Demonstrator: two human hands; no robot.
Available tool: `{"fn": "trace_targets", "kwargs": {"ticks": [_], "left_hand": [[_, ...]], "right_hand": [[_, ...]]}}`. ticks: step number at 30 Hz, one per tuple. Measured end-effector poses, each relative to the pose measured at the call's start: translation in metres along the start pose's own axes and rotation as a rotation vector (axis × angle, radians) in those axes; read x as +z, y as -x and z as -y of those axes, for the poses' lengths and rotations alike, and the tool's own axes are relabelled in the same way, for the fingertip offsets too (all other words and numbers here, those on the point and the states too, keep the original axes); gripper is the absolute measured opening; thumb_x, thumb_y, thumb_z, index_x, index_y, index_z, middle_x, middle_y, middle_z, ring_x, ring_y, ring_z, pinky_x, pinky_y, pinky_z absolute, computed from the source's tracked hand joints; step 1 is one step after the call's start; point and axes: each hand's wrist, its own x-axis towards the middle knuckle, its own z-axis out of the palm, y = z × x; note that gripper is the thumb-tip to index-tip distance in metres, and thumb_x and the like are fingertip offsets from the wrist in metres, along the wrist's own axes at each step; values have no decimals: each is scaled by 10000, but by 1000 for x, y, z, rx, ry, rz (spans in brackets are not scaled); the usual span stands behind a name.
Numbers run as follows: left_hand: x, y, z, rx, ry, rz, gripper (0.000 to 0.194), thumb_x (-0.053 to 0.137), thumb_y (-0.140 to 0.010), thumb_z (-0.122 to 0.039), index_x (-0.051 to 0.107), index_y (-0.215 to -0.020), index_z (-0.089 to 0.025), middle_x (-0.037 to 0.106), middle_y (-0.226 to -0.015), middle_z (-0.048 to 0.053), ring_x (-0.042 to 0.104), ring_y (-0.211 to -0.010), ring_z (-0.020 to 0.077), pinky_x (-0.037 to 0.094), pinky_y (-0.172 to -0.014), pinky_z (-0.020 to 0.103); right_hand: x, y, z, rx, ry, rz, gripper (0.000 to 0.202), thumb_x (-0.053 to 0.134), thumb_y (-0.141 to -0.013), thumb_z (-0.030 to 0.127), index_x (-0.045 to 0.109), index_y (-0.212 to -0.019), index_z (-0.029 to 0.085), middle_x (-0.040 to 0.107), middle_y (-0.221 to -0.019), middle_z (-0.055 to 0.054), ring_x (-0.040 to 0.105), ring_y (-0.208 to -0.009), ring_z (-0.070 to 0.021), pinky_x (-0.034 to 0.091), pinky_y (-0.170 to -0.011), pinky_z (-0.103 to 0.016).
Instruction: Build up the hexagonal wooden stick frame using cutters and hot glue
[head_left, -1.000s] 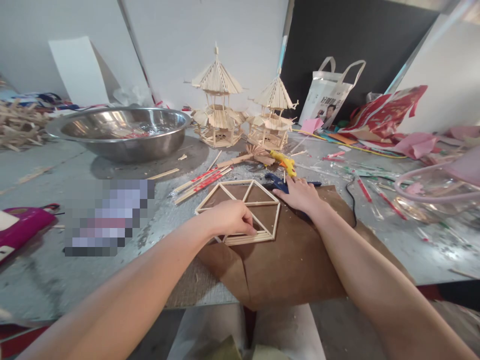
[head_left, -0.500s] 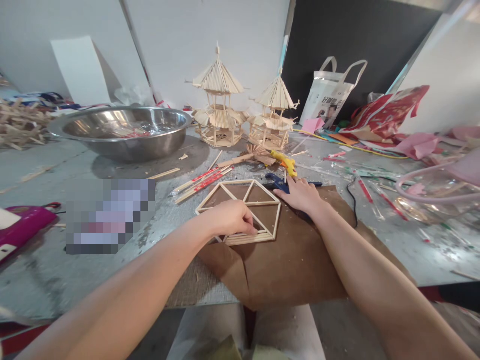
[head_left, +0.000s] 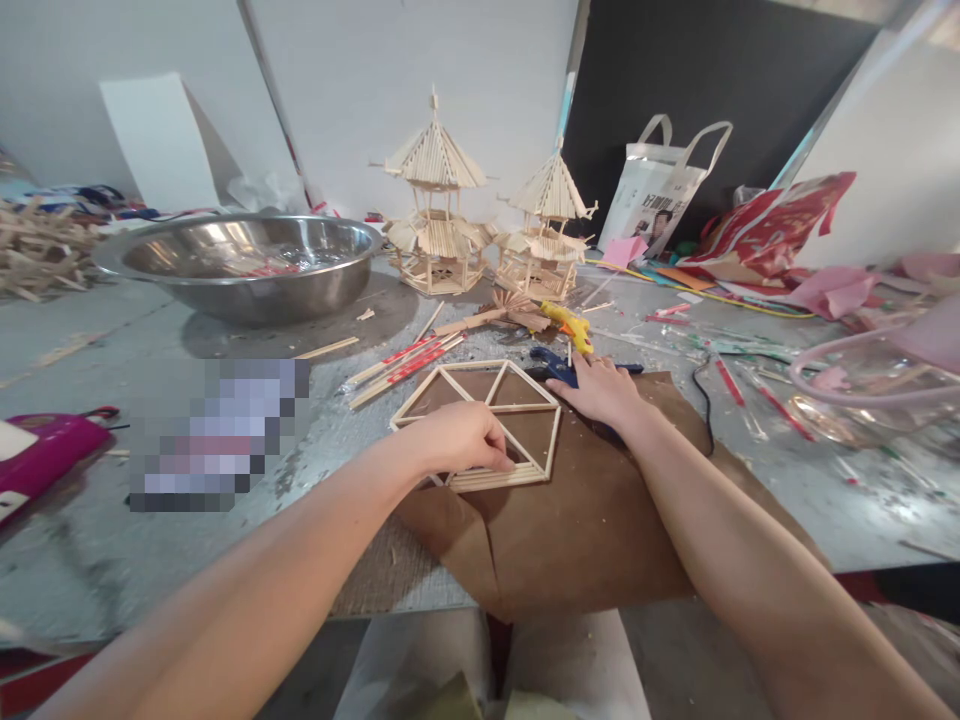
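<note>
Had the hexagonal stick frame [head_left: 523, 408] flat on the brown sheet [head_left: 577, 540]. Rested the left hand [head_left: 466, 437], bunched, on the near-edge sticks [head_left: 499, 480]; couldn't tell whether pinching any. Laid the right hand [head_left: 600, 388] over the blue tool [head_left: 550, 362]; couldn't tell if gripping.

Steel basin [head_left: 300, 292] upper left, white panel [head_left: 161, 135] behind it; white handled bag [head_left: 637, 195] upper right, red bag [head_left: 776, 225] just right of it; magenta device [head_left: 64, 452] at left edge, below mid-height
</note>
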Motion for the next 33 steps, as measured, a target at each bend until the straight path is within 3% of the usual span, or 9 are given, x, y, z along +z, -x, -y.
{"fn": "trace_targets", "kwargs": {"ticks": [16,21,24,27,30,33], "left_hand": [[0,0,0,5,4,-7,250,559,-600,-434,670,-679,-225,601,-582,-25,476,-529,94,288,-493,198],[-1,1,0,3,10,-8,239,556,-603,-410,667,-687,-217,606,-605,-21,479,-539,94,284,-484,191],[-1,0,2,21,6,-16,241,538,-610,-399,659,-687,-206,593,-584,-22,465,-519,92,279,-472,195],[-1,-1,6,46,16,-8,256,516,-620,-401,646,-687,-191,575,-568,-21,452,-507,94,276,-457,199],[-1,-2,10,68,31,5,270,497,-633,-403,633,-690,-177,565,-578,-19,446,-512,93,281,-456,196],[-2,-3,13,99,30,5,283,484,-647,-412,621,-683,-166,550,-578,-17,444,-519,92,284,-457,192]], "right_hand": [[-2,1,-1,-10,-15,6,779,251,-699,680,296,-1254,134,391,-1244,-181,334,-1141,-313,294,-853,-450],[-11,0,-5,-6,-86,-8,788,231,-663,727,387,-1211,182,470,-1189,-144,431,-1069,-302,334,-828,-427],[-13,-6,-11,76,-147,-109,629,194,-753,634,499,-1112,217,548,-1094,-103,478,-1022,-264,359,-803,-375],[-7,-13,-17,83,-171,-248,491,223,-829,477,517,-1100,191,539,-1130,-79,440,-1080,-223,318,-873,-340],[-1,-19,-21,52,-192,-206,445,242,-848,383,488,-1141,155,516,-1174,-68,431,-1101,-191,293,-911,-297],[-2,-24,-24,80,-196,-123,438,249,-839,367,504,-1123,150,557,-1120,-69,492,-1037,-196,359,-844,-283]]}}
